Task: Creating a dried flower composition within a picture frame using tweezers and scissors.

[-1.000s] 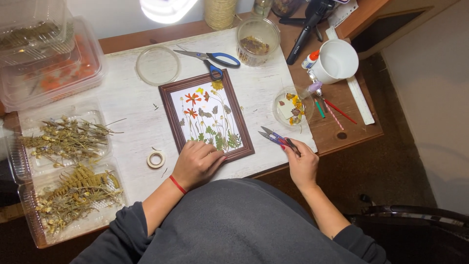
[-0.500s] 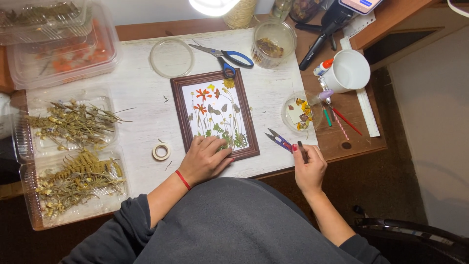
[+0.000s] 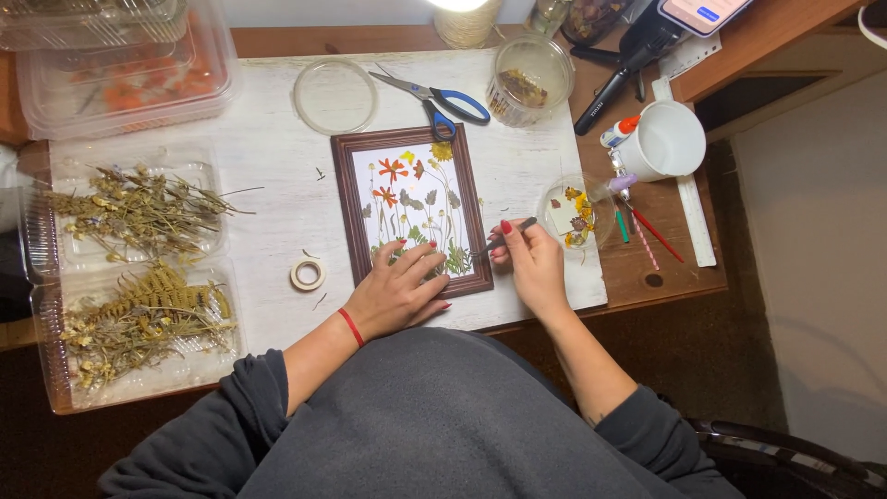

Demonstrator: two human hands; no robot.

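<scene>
A brown wooden picture frame (image 3: 344, 212) lies on the white tabletop with pressed flowers (image 3: 407, 199) arranged on its white backing. My left hand (image 3: 397, 291), a red band on its wrist, rests flat on the frame's lower part with the fingers spread. My right hand (image 3: 531, 263) sits just right of the frame's lower right edge. It pinches a thin dark tool like tweezers (image 3: 517, 229), whose tip points at the frame's right border.
Blue-handled scissors (image 3: 443, 97), a round clear lid (image 3: 334, 95) and a clear jar (image 3: 528, 74) lie behind the frame. A small dish of petals (image 3: 573, 212), a white mug (image 3: 665, 139) and a ruler (image 3: 688, 203) are at right. Trays of dried plants (image 3: 139, 208) and a tape roll (image 3: 308, 273) are at left.
My right hand has moved left from the table's front edge to the frame's right side, with the tool tip now at the frame. The left hand stays on the frame.
</scene>
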